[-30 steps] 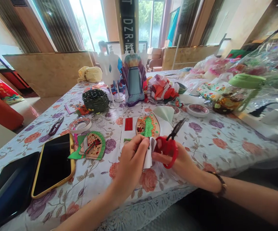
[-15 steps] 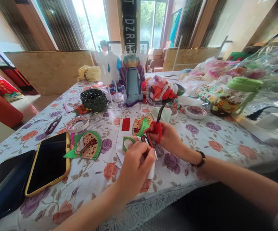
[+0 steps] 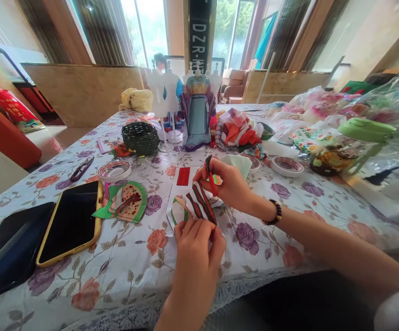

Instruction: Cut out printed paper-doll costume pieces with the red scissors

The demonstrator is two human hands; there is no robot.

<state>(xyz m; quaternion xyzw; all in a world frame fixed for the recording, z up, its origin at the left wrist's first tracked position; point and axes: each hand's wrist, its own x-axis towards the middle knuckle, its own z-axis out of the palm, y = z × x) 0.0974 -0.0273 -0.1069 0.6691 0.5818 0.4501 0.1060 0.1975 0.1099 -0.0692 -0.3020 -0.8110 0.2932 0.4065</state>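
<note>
My left hand point(image 3: 196, 248) pinches the near end of a printed paper piece point(image 3: 196, 207) with red and black stripes, just above the flowered tablecloth point(image 3: 282, 216). My right hand point(image 3: 227, 185), a beaded bracelet on its wrist, is closed round red-handled scissors point(image 3: 210, 172) and rests on the far end of the same paper. The scissor blades point up and away. Under both hands lies a white printed sheet point(image 3: 184, 177) with red and green shapes.
To the left lie a yellow-cased phone point(image 3: 70, 223), a dark tablet point(image 3: 11, 250), a cut-out paper fan point(image 3: 128, 202), tape rolls point(image 3: 114, 169) and snips point(image 3: 81, 168). Behind stand a dark basket point(image 3: 140, 137), small dress mannequins point(image 3: 198, 112), fabric scraps point(image 3: 239, 131) and plastic bags point(image 3: 358, 115) at the right.
My right hand with the scissors moved from the near right to the far end of the paper. My left hand drew back toward me, and the striped piece now lies unfolded between them.
</note>
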